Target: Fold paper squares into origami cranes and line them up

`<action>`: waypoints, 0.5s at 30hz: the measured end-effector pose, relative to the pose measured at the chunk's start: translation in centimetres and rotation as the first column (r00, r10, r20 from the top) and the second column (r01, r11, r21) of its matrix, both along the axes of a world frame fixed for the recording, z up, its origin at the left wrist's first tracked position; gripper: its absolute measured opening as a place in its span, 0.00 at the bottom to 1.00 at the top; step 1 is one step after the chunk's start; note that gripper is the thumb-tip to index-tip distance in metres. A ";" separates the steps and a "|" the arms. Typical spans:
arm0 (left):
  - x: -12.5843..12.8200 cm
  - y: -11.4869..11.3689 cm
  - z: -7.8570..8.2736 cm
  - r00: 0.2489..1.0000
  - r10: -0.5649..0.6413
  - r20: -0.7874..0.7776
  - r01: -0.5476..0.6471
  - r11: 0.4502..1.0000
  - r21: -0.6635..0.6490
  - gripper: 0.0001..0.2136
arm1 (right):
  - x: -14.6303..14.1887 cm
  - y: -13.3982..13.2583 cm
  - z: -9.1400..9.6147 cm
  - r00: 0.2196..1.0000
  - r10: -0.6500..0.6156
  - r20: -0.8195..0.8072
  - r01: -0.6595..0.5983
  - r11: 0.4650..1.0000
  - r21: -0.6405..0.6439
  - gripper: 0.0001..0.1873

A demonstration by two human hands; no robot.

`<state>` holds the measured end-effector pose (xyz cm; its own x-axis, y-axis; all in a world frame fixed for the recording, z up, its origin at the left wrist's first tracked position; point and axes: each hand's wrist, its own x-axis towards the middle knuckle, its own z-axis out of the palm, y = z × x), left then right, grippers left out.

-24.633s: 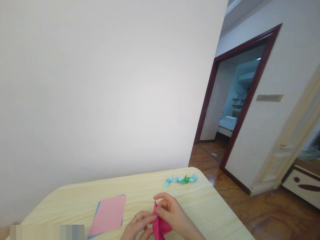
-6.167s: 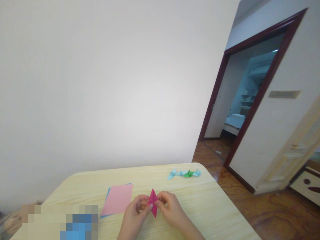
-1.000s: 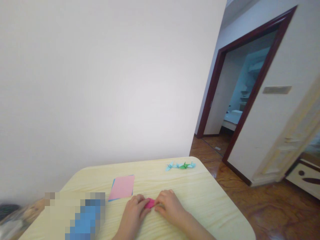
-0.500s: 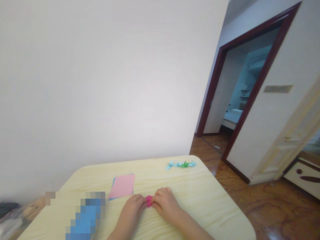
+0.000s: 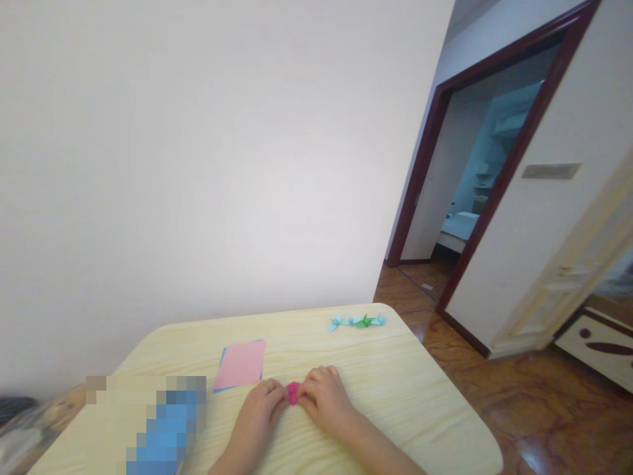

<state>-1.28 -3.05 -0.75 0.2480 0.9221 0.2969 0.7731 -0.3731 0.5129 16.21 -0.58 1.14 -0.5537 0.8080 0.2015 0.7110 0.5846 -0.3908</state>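
And there it was: the left hand (image 5: 256, 412) and the right hand (image 5: 324, 399) were together, fingers clamped from both sides on a small folded piece of magenta paper (image 5: 293, 393), right over the near part of the pale wood-grain table (image 5: 395, 409)! At ten o'clock from the hands lay a pink sheet (image 5: 240, 365) on a blue sheet (image 5: 221, 365); out at one o'clock, well apart, sat a row of origami cranes (image 5: 356, 322), light blue and green.

Origami cranes (image 5: 356, 322), stacked paper sheets (image 5: 240, 365), pale wooden table (image 5: 410, 402)
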 end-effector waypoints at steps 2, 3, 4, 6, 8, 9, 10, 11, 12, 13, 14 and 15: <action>0.1 0.1 0.0 1.000 -0.004 -0.012 0.004 1.000 0.003 0.08 | -0.2 0.0 -0.3 0.999 -0.034 -0.003 0.034 0.999 -0.016 0.04; 0.1 0.1 0.0 1.000 -0.001 -0.016 0.001 1.000 0.005 0.08 | -0.3 0.1 -0.5 0.998 -0.061 -0.010 0.061 0.998 -0.023 0.04; 0.1 0.1 0.0 1.000 0.007 -0.018 -0.007 1.000 0.008 0.08 | -0.5 0.1 -0.6 0.996 -0.093 -0.017 0.092 0.995 -0.030 0.04; 0.2 0.1 0.0 0.999 0.033 -0.023 -0.033 0.999 0.014 0.09 | -0.8 0.3 -1.0 0.988 -0.150 -0.029 0.149 0.988 -0.039 0.06; 0.2 0.0 0.0 0.997 0.068 -0.029 -0.067 0.998 0.022 0.08 | -1.1 0.4 -1.3 0.983 -0.182 -0.038 0.181 0.983 -0.042 0.06; 0.2 0.0 0.0 0.996 0.084 -0.032 -0.083 0.996 0.026 0.08 | -1.1 0.5 -1.4 0.981 -0.189 -0.044 0.188 0.981 -0.041 0.06; 0.2 0.0 0.0 0.994 0.099 -0.035 -0.098 0.995 0.029 0.07 | -1.2 0.5 -1.5 0.980 -0.195 -0.051 0.193 0.980 -0.038 0.06; 0.2 -0.1 0.0 0.992 0.117 -0.038 -0.116 0.993 0.031 0.07 | -1.2 0.5 -1.5 0.978 -0.199 -0.056 0.197 0.980 -0.037 0.06; 0.3 -0.1 0.0 0.990 0.137 -0.043 -0.136 0.990 0.030 0.07 | -1.3 0.5 -1.5 0.977 -0.206 -0.059 0.204 0.978 -0.037 0.06; 0.4 -0.1 0.1 0.986 0.158 -0.049 -0.157 0.987 0.024 0.07 | -1.3 0.6 -1.5 0.975 -0.213 -0.059 0.211 0.977 -0.039 0.07; 0.5 -0.1 0.2 0.983 0.176 -0.058 -0.176 0.984 0.014 0.08 | -1.3 0.6 -1.5 0.973 -0.222 -0.056 0.220 0.975 -0.043 0.07; 0.6 -0.1 0.3 0.979 0.193 -0.068 -0.193 0.981 0.003 0.08 | -1.4 0.7 -1.5 0.971 -0.232 -0.050 0.229 0.972 -0.050 0.07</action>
